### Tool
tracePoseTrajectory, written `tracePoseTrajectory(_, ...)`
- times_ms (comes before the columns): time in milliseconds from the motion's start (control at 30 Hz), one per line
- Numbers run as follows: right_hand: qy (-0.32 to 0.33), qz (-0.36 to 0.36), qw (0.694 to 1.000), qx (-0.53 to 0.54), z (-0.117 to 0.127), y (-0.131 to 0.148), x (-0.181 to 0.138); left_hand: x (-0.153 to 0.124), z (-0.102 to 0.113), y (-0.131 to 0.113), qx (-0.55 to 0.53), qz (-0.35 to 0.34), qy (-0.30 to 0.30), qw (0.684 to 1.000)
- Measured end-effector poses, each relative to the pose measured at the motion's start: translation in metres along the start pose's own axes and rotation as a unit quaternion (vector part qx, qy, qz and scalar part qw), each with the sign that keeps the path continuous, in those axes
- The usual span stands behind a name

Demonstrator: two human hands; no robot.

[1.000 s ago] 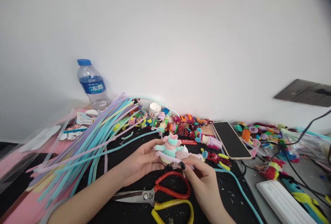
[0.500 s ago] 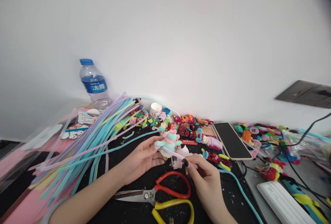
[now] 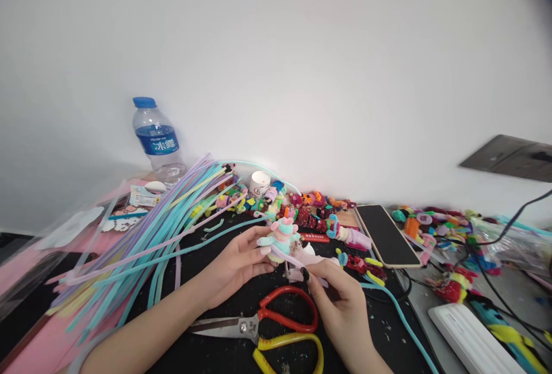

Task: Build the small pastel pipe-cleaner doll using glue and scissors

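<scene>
Between thumb and fingers, my left hand (image 3: 241, 256) holds a small pastel pipe-cleaner figure (image 3: 282, 237) in mint, pink and pale yellow, standing upright. A lilac pipe cleaner (image 3: 292, 259) runs from its lower side toward my right hand (image 3: 338, 293), whose thumb and forefinger pinch its end. Behind the right fingertips lies a pale pink object (image 3: 297, 273), partly hidden, and I cannot make out what it is. Just below both hands rest open scissors (image 3: 259, 328) with one red and one yellow handle, untouched on the black mat.
Loose pastel pipe cleaners (image 3: 168, 230) fan out on the left, near a water bottle (image 3: 157, 138) by the wall. Finished colourful figures (image 3: 310, 213) line the back around a paper cup (image 3: 260, 183). To the right are a phone (image 3: 388, 236), a white power strip (image 3: 472, 336) and black cables (image 3: 495, 282).
The figure has turned slightly and shifted a little to the left. My left thumb has moved further over its front, and my right hand has moved slightly left with the lilac strand.
</scene>
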State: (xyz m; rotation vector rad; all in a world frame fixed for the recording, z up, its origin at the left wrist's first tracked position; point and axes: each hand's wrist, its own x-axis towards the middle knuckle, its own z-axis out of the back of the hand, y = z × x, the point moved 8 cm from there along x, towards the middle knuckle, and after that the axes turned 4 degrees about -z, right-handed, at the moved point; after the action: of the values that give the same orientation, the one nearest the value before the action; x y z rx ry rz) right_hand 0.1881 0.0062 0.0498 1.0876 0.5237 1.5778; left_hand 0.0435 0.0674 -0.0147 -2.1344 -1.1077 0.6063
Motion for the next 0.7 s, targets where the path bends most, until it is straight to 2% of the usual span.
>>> tracePoseTrajectory(233, 0.001, 0.023, 1.0, -0.014, -0.0017, 0.0042, 0.0005, -0.0002, -0.0013, -0.0018, 0.008, -0.008, 0.001, 1.0)
tracePoseTrajectory(700, 0.013, 0.02, 1.0, -0.019, -0.004, 0.0046, -0.0005, -0.001, -0.0029, 0.0016, -0.011, 0.007, 0.025, 1.0)
